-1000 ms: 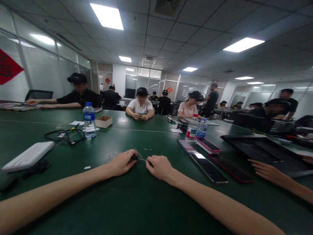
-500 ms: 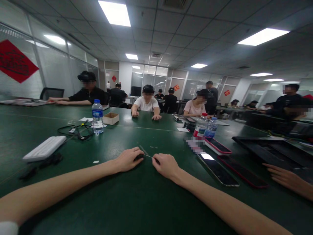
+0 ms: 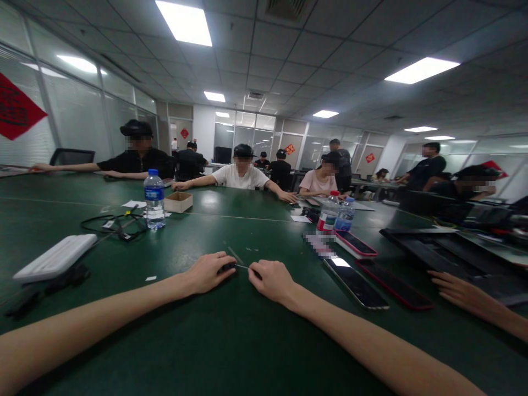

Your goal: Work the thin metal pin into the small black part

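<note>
On the green table (image 3: 231, 341), my left hand (image 3: 206, 273) is closed around a small dark object (image 3: 226, 267), its fingers curled over the top. A thin light rod (image 3: 242, 267) runs from that object to the fingertips of my right hand (image 3: 270, 279). The right fingers are pinched together at the rod's end; whatever else they hold is hidden. Just beyond the left fingertips a thin, see-through strip (image 3: 234, 253) slants away. Both forearms rest low over the table.
To the right lie a black phone (image 3: 358, 286), red-edged phones and a black tray-like panel (image 3: 437, 247), with another person's hand (image 3: 466, 294) beside it. Bottles (image 3: 329, 212), a small box (image 3: 179, 202), a cable (image 3: 119, 225) and a white power strip-like block (image 3: 55, 257) stand around.
The view has turned slightly right, so things sit further left. The person opposite has spread both arms wide. My hands keep nearly the same grip and spacing.
</note>
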`<state>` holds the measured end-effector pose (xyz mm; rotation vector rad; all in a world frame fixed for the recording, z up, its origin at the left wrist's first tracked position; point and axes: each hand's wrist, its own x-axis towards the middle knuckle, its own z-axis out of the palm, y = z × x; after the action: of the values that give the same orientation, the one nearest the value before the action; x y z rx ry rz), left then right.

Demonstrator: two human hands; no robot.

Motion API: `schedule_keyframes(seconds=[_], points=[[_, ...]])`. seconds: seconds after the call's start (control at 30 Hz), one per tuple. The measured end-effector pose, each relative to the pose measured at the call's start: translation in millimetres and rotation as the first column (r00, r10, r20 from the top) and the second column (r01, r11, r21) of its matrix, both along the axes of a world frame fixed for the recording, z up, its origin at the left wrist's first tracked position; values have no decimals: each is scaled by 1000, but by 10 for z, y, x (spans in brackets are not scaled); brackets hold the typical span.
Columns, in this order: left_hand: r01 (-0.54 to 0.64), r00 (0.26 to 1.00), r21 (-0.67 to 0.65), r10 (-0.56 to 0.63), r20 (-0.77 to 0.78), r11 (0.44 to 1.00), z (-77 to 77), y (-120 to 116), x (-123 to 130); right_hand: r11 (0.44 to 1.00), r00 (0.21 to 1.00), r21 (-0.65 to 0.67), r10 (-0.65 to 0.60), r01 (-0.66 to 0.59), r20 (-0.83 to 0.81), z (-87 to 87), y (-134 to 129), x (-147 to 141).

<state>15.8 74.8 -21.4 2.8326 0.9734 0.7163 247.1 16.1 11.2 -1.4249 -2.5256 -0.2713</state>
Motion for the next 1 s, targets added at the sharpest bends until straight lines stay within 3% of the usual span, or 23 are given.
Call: schedule_keyframes(seconds=[0.67, 1.0], points=[[31, 999, -18, -31, -17, 999, -17, 19, -4, 991, 991, 19, 131, -131, -33, 18, 26, 46], [28, 999, -14, -29, -31, 999, 9, 4, 2, 996, 996, -6, 87, -87, -19, 28, 12, 26]])
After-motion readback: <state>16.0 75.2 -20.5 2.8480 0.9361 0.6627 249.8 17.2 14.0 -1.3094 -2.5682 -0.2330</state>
